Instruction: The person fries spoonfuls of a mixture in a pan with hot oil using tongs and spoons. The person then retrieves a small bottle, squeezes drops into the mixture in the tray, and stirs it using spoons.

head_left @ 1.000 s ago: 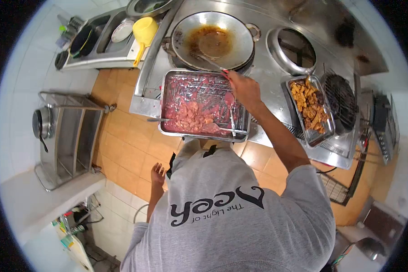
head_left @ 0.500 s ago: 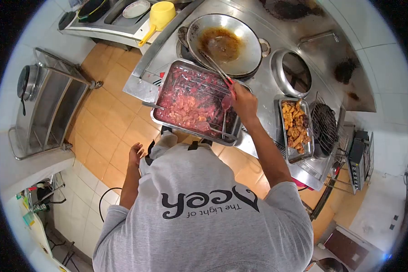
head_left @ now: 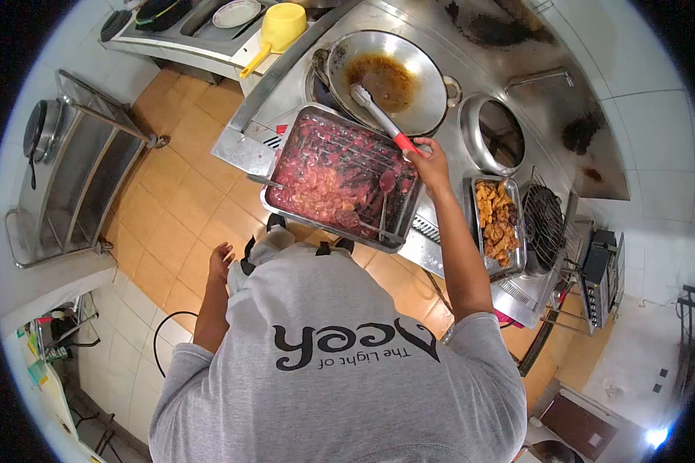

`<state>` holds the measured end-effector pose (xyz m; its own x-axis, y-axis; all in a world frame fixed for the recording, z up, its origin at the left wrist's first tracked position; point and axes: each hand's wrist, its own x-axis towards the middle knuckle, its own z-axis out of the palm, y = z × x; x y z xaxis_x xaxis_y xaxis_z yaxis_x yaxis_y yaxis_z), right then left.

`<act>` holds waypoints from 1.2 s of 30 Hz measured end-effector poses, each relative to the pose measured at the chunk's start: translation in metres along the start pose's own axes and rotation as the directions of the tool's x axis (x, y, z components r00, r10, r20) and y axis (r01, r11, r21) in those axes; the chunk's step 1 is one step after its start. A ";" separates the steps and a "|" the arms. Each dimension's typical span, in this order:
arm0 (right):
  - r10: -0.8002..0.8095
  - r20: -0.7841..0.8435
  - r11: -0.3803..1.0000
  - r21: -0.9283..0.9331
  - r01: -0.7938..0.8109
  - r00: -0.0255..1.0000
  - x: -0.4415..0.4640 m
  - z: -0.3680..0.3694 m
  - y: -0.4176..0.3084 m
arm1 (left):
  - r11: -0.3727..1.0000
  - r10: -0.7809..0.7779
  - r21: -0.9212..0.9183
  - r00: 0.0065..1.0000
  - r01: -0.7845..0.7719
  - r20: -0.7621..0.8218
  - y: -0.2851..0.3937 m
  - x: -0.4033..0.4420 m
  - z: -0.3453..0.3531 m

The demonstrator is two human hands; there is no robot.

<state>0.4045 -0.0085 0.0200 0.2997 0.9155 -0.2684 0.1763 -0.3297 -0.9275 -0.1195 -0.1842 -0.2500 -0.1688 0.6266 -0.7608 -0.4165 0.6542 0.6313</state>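
My right hand (head_left: 431, 163) is closed around the red handle of metal tongs (head_left: 381, 118). Their tips reach over the near side of a two-handled wok (head_left: 427, 71), whose middle holds brown liquid or residue. Just below the wok lies a metal tray (head_left: 326, 228) of pale pieces in red sauce (head_left: 313, 181). A spoon (head_left: 384, 202) with a red-coated bowl rests in it, with other utensils at its edges. Down by my left side, my left hand (head_left: 222, 262) hangs with fingers loosely bent and apart, holding nothing.
Browned fried pieces (head_left: 496, 222) fill a smaller metal tray at the right. Near it are a steel ring (head_left: 469, 135) and a wire rack (head_left: 544, 220). A yellow dipper (head_left: 283, 29) stands on the far left counter. A metal shelf cart (head_left: 89, 174) stands on the left.
My right hand has turned the tongs, so their broad tips and red handle now show, pointing at the wok. My left hand stays low at my side.
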 end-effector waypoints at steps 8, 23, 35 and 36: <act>0.171 0.049 0.976 0.127 -0.175 0.984 -0.006 -0.005 -0.022 | 0.997 -0.078 -0.017 0.997 0.078 -0.008 0.029 -0.013 0.025; -0.028 0.006 1.000 -0.006 0.028 1.000 -0.005 0.004 -0.019 | 0.998 -0.067 -0.014 0.998 0.067 0.006 0.017 0.012 0.026; -0.634 0.189 0.374 -0.774 0.511 0.750 -0.050 0.028 -0.042 | 0.999 -0.030 0.016 0.998 0.029 0.057 0.014 0.017 0.032; -0.652 0.199 0.352 -0.775 0.525 0.731 -0.051 0.027 -0.044 | 1.000 0.000 0.015 0.997 -0.001 0.083 0.011 0.027 0.032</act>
<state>0.3558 -0.0343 0.0678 -0.0821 0.9305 0.3570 0.9459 0.1855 -0.2660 -0.1001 -0.1471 -0.2589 -0.0941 0.6597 -0.7456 -0.4027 0.6597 0.6346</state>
